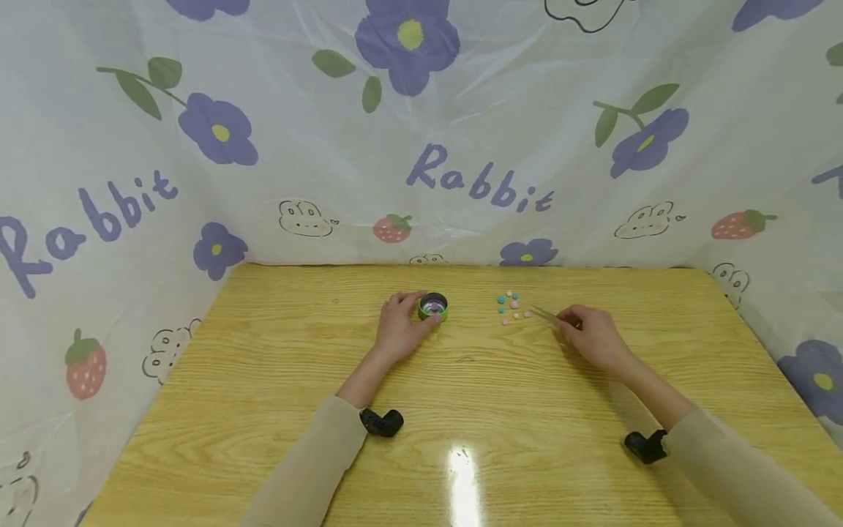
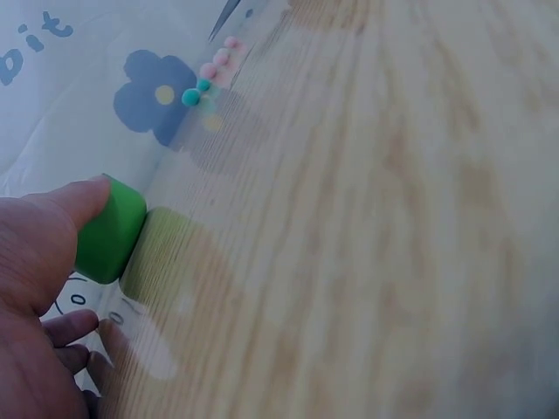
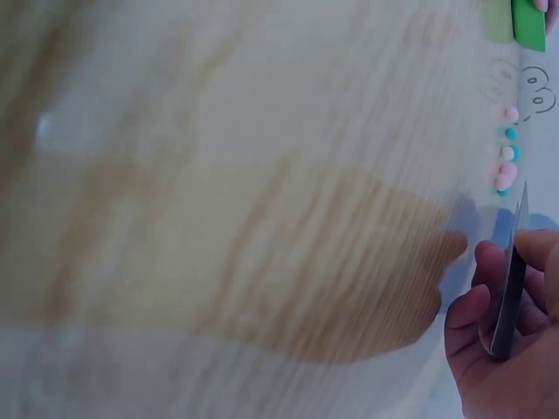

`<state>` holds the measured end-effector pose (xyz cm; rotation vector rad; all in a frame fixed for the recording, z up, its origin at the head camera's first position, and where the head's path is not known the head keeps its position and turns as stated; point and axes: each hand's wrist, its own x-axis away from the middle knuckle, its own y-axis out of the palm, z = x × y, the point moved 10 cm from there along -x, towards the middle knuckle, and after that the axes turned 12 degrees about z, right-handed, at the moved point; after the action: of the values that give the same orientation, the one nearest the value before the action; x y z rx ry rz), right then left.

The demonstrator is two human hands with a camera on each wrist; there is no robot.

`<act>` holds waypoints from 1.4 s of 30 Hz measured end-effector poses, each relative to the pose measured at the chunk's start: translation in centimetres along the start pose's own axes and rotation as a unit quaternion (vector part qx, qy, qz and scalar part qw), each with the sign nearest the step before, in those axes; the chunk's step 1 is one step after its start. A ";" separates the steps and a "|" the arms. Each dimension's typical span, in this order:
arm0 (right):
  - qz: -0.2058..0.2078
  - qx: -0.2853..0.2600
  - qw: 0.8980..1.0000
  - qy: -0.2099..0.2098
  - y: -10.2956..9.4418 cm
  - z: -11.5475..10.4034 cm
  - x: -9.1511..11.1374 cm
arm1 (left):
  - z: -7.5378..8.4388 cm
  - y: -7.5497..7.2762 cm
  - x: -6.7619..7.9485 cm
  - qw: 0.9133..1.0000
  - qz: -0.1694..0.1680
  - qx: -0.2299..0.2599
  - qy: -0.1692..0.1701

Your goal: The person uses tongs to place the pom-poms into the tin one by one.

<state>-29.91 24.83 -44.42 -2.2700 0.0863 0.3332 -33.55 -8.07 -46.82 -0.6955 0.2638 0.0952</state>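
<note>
A small round green tin (image 1: 432, 307) with a shiny inside stands on the wooden table, its top uncovered. My left hand (image 1: 400, 324) holds it from the left, thumb at the near side and fingers at the far side; the left wrist view shows the thumb on the green wall (image 2: 113, 231). To the right lie several small pink, blue-green and pale beads (image 1: 514, 304). My right hand (image 1: 595, 337) pinches metal tweezers (image 1: 544, 313), also plain in the right wrist view (image 3: 509, 305). Their tips point left, close to the rightmost pink bead and apart from it.
The wood-grain table (image 1: 500, 410) reaches back to a white curtain (image 1: 316, 132) printed with flowers, rabbits and strawberries, which also hangs at both sides. A black device sits at each wrist, one on the left (image 1: 382, 422) and one on the right (image 1: 647, 446).
</note>
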 end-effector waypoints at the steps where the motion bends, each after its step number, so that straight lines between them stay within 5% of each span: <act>1: -0.002 0.001 1.000 0.002 0.0 0.1 0.1 | 0.0 0.0 0.0 1.000 0.000 -0.001 0.000; 42: 0.006 0.024 0.999 -0.033 0.2 -0.5 0.6 | -0.1 0.0 0.0 1.000 0.002 -0.005 -0.004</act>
<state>-29.27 24.37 -44.38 -2.2089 0.0737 0.4088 -33.53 -8.15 -46.85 -0.7039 0.2572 0.1026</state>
